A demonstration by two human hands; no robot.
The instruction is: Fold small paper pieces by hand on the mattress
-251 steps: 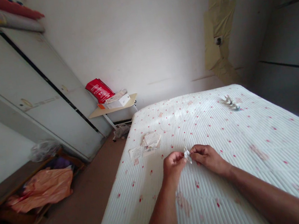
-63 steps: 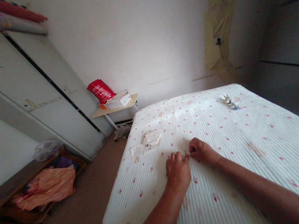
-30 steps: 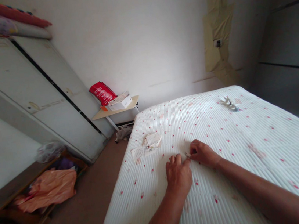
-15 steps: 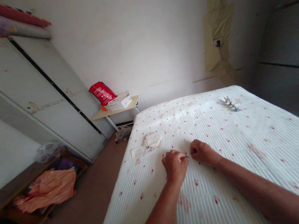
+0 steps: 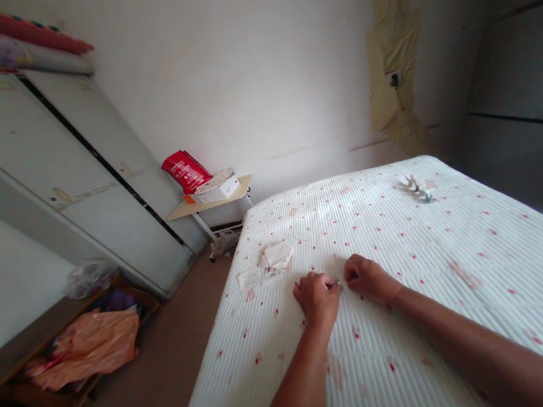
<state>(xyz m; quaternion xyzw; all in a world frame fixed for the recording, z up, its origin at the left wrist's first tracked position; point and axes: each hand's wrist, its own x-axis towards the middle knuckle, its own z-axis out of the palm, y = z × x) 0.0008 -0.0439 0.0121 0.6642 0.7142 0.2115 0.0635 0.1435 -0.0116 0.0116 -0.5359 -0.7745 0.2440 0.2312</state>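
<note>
My left hand [image 5: 317,295] is closed in a pinch just above the bed cover. Between its thumb and finger sits a small thin grey piece [image 5: 339,285], too small to name. Close by on the right, my right hand [image 5: 365,276] has its fingers curled together near that piece; whatever they hold is hidden. Both hands rest over a white ribbed bed cover [image 5: 405,360] with red dots. Beyond my left hand lie several printed paper slips [image 5: 275,257], partly overlapping.
Toward the bed's far right lies a row of small greyish-white pieces [image 5: 416,190]. A small table [image 5: 176,211] past the far left corner carries a red bag [image 5: 186,171] and a white box [image 5: 222,190]. Left stand a wardrobe [image 5: 100,207] and a low shelf with an orange plastic bag [image 5: 92,343].
My left hand has shifted very slightly to the left, still pinching the small piece. The right hand has stayed almost in place.
</note>
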